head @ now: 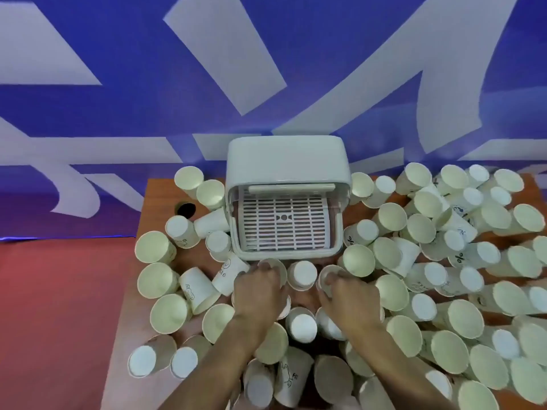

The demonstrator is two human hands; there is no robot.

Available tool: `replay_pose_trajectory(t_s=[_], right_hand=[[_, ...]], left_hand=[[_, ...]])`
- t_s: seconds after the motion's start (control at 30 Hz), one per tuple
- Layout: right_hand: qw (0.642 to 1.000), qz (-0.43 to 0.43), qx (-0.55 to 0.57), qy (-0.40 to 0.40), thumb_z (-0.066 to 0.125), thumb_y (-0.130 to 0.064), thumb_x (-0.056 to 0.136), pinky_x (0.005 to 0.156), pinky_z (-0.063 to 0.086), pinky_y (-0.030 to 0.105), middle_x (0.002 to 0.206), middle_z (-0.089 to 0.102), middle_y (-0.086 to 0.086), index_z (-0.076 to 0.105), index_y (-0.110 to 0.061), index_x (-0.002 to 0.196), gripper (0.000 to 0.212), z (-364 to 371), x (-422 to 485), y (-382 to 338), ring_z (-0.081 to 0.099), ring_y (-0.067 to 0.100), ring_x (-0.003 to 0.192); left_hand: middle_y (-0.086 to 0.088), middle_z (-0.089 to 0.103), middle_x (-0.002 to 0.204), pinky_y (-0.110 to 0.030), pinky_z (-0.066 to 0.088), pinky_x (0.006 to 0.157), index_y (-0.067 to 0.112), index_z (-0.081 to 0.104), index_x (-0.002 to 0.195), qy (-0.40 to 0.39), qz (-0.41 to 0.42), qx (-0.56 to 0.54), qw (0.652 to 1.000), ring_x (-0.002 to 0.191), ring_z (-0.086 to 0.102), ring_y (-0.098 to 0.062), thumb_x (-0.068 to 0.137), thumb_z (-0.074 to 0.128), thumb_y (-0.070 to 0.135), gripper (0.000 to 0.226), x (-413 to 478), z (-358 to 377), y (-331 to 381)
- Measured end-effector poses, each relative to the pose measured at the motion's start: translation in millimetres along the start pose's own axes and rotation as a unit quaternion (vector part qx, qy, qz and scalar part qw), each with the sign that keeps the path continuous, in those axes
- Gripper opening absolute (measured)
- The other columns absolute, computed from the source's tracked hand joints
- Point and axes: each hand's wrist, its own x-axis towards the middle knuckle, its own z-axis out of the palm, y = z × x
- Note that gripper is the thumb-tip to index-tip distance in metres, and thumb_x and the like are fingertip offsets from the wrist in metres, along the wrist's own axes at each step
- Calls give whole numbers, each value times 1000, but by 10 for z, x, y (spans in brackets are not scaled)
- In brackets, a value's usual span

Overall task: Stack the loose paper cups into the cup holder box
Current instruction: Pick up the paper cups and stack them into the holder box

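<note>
A white cup holder box (pixel 285 161) stands at the back middle of the table, its lid raised and its slotted tray (pixel 281 223) bare. Several loose paper cups lie all around it, some upright, some upside down. My left hand (pixel 260 294) grips an upright cup (pixel 273 266) just in front of the box. My right hand (pixel 349 297) is closed around another upright cup (pixel 327 275) beside it. An upside-down cup (pixel 302 275) stands between the two hands.
The wooden table (pixel 154 196) has a round cable hole (pixel 186 209) at its back left. A dense heap of cups (pixel 458 261) covers the right side. A blue and white banner (pixel 266 69) hangs behind; red floor (pixel 59 306) lies to the left.
</note>
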Motion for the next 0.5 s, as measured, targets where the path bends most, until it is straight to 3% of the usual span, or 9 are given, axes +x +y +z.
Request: replay_pose_trajectory(t_s=[0.1,0.3,0.5], right_hand=[[1000,7,-5,-27,59,-42,88,52,46,29,83,68,-4,65,-26,88,17,16,53,1,67,24,64],[995,73,-5,-69,52,-40,93,55,32,29,88,69,-5,61,-26,93,17,-265,-37,-45,68,20,78],[996,88,18,0,70,-36,78,46,27,25,66,62,-4,63,-23,77,15,-734,-135,-111,62,24,55]], left_hand=[[2,62,62,-24,37,47,21,69,65,12,0,13,1000,49,61,-20,59,83,41,24,98,193,1],[-3,65,64,-29,43,55,17,70,68,13,-11,71,997,53,63,-24,57,81,26,18,137,264,83],[-1,58,55,-32,43,53,17,61,56,78,-13,12,997,47,58,-26,52,81,20,21,28,-93,51]])
